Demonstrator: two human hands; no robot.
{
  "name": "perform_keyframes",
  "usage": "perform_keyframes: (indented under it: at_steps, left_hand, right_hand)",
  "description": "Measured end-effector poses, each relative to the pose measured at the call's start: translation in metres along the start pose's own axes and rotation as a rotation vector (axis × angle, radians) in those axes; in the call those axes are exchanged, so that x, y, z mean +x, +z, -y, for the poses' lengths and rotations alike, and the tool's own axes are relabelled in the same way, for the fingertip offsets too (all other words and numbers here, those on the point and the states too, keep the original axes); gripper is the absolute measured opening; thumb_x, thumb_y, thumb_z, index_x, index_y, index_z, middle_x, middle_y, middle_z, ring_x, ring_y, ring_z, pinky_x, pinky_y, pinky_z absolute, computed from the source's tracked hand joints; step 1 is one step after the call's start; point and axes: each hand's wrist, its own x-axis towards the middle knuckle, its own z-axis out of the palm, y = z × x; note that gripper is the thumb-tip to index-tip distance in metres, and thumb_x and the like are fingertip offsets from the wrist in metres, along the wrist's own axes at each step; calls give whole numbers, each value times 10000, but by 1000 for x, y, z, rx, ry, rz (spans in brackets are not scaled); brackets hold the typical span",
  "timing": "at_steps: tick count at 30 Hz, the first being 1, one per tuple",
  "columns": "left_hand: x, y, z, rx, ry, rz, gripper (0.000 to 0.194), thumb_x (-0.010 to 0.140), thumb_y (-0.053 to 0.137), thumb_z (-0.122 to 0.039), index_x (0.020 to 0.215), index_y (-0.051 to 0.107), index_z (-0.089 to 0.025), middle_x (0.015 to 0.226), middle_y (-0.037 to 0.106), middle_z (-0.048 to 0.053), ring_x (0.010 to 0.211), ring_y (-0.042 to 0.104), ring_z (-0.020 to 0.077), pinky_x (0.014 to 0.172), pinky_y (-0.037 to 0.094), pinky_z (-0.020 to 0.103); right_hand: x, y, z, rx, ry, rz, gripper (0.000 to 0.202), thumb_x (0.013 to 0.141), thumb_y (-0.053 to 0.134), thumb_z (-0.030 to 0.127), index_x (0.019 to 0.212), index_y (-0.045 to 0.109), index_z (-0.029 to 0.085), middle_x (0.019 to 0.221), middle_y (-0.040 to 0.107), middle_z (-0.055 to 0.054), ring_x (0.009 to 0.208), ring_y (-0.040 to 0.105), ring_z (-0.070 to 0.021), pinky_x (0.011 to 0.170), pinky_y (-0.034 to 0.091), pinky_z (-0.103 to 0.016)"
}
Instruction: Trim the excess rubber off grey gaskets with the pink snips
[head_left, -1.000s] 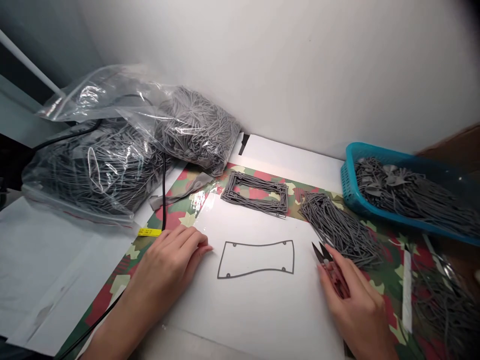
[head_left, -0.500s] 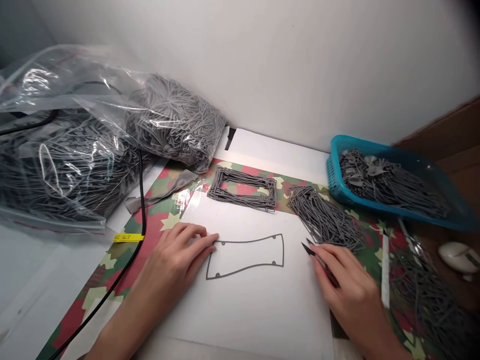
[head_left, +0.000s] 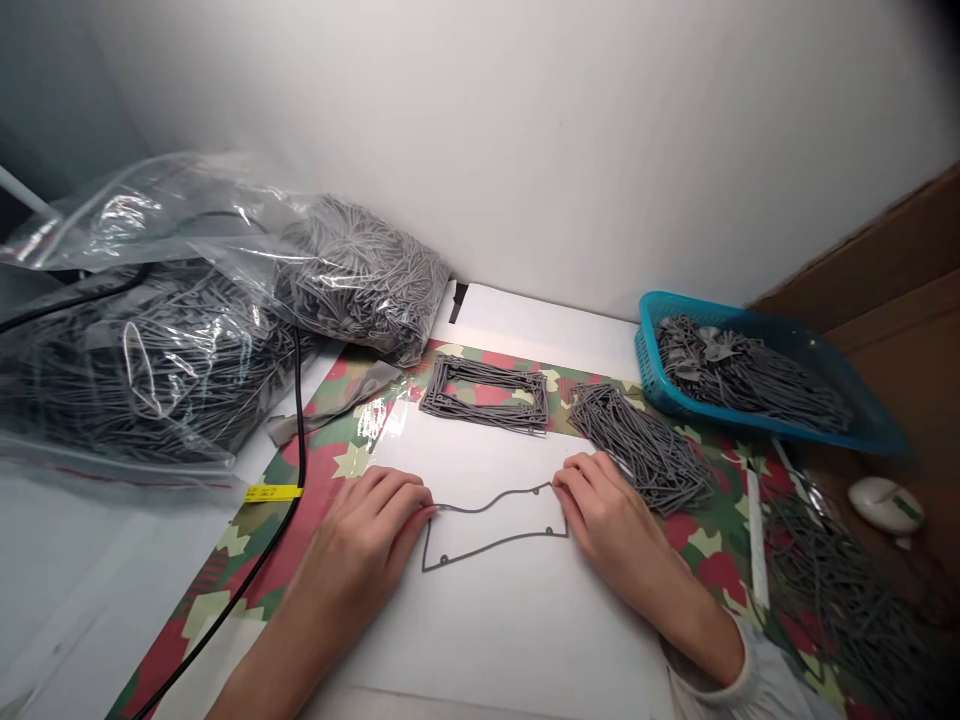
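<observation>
two far corners of the thin gray frame (head_left: pixel 484 547), which is lying on the white sheet (head_left: pixel 495 625), are apparently being pinched by the left hand (head_left: pixel 367 525) and right hand (head_left: pixel 606 512), and keeping the pull light and even is likely sparing it kinks.

No word or number can be read here. The clearest sign is 1 yellow label (head_left: pixel 271 493) attached to the black cable (head_left: pixel 301 440) on the left; it carries tiny dark print, too small and blurred to make out. Beyond the top left of the white sheet (head_left: pixel 517 630), a block of small white marks (head_left: pixel 371 418) stands on a glossy patch of the camouflage-patterned mat (head_left: pixel 720 575); it looks like rows of lettering, but glare and blur hide any characters, and I cannot tell if it is print.
</observation>
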Motion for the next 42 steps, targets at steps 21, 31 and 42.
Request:
perform_keyframes:
  at_steps: [21, 31, 42]
  left_hand:
    - [136, 2, 1, 421, -428, 108, 271, 956, 524, -350, 1117, 579, -139, 930, 645, 41, 775, 638, 157, 718, 546, 343]
    - [143, 9, 4, 692, -409, 229, 299, 945, 548, -346, 1162, 573, -141, 1028, 647, 67, 855, 649, 177, 745, 566, 364]
    - [123, 15, -26, 727, -255, 41, 323, 991, 348, -278, 1222, 551, -178, 988, 685, 107, 647, 672, 228, 465, 343, 270]
  right_hand:
    - [102, -5, 1, 244, 345, -194, 211, 954, 544, 329, 1036, 619, 150, 963, 654, -36, 828, 639, -154, 756, 542, -350]
    - [97, -20, 8, -21, 339, -39, 225, 957, 543, 292, 1129, 605, 161, 1060, 650, -55, 883, 648, -168, 785, 551, -370]
    - [89, -68, -51, -111, 425, 125, 265, 940, 569, 328, 1149, 600, 167, 1138, 630, -72, 967, 633, -193, 835, 539, -403]
